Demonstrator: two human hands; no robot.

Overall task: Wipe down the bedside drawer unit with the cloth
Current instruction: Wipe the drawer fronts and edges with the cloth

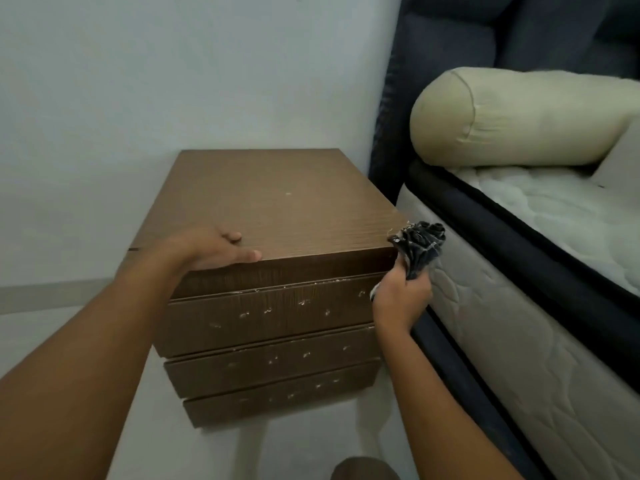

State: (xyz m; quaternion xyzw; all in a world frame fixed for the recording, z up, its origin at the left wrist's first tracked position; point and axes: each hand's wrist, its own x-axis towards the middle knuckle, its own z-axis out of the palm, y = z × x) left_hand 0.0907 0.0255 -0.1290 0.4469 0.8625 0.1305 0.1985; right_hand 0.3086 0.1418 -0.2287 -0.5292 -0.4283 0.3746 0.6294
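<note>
- Three drawers on this brown wood-grain bedside drawer unit [277, 216], which stands against the pale wall [138, 81] right next to the quilted cream mattress with dark piping [502, 323].
- Left hand [214, 249] rests on the front left edge of the top, fingers [251, 255] loosely spread and flat, holding nothing. Looks like it's just steadying the unit.
- Right hand [401, 301] has its fingers clamped around a bunched dark blue cloth [419, 245], up at the front right corner of the top, in the gap beside the mattress.
- My guess at the step: working that right corner or side edge, or lining up for it. Can't tell if the cloth actually touches the wood.
- Whitish specks show all over the drawer fronts [270, 317] and one on the top, so plenty seems left.
- Next move probably calls for flattening the cloth out and dragging it across the top or down the fronts with some pressure.
</note>
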